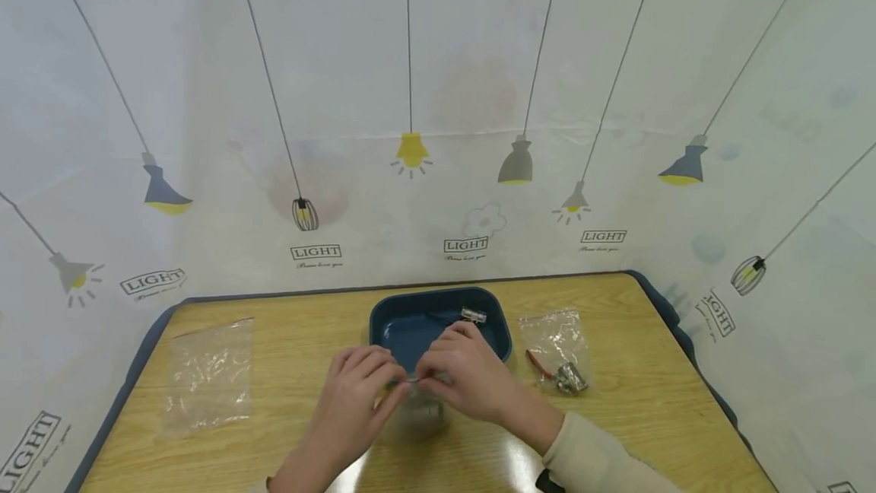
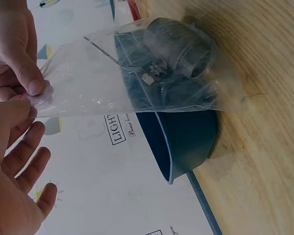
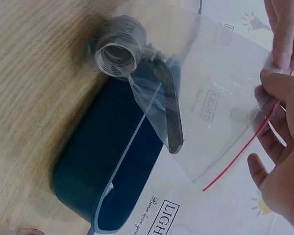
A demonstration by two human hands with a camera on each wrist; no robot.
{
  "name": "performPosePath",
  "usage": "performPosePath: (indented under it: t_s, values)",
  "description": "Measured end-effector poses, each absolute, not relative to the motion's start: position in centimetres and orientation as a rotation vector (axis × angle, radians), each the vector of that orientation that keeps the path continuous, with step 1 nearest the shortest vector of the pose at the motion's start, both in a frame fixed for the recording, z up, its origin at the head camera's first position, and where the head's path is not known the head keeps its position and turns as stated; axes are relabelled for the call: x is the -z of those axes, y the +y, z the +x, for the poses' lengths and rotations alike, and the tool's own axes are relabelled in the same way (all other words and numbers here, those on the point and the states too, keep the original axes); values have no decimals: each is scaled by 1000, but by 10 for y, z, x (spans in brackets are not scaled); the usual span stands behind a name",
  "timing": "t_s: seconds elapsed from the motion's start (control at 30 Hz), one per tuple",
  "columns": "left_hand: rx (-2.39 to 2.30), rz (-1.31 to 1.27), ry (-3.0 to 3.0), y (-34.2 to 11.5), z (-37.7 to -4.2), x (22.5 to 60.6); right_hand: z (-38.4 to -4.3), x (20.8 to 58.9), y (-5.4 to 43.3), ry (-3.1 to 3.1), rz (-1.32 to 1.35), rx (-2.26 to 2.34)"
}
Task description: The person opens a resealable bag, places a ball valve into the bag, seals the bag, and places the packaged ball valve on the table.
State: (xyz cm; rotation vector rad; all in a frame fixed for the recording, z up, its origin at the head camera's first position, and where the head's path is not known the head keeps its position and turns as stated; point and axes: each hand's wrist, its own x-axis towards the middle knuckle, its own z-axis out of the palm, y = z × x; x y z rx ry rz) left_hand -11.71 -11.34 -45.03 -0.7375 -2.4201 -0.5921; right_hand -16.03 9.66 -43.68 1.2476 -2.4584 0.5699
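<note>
Both hands pinch the top edge of a clear zip bag (image 3: 210, 88) with a red seal strip. The left hand (image 1: 356, 394) grips one part of that edge with thumb and fingers. Close beside it, the right hand (image 1: 472, 375) pinches the same edge; its other fingers are loosely bent in the right wrist view. A grey metal ball valve (image 3: 121, 46) with a long lever handle (image 3: 171, 107) hangs in the bag's lower end. In the head view the bag is blurred below the hands, just in front of a dark blue tray (image 1: 404, 329).
Inside the tray lies another metal valve (image 1: 474, 315), partly behind the right hand. To the tray's right, a clear bag (image 1: 554, 329) holds a valve with a red handle (image 1: 538, 364). A flat clear bag (image 1: 208, 379) lies at the table's left. A printed curtain (image 1: 369, 211) stands behind.
</note>
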Motion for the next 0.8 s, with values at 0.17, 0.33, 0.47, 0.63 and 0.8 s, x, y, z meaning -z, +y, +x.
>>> performPosePath:
  t_s: [0.17,0.33,0.47,0.63,0.8]
  values:
    - [601,-726,-2415,-111,-119,450,-157,444,94,-2279,1206,-440]
    - [596,-708,-2403,-111,-121,448,-156,450,93,-2167,1158,-394]
    - [630,-695,-2389,-112,-121,448,-156,451,93,-2162,1140,-401]
    - [670,-684,-2388,-112,-122,449,-155,450,92,-2188,1129,-419]
    - [659,-713,-2371,-111,-122,449,-153,445,92,-2272,1117,-506]
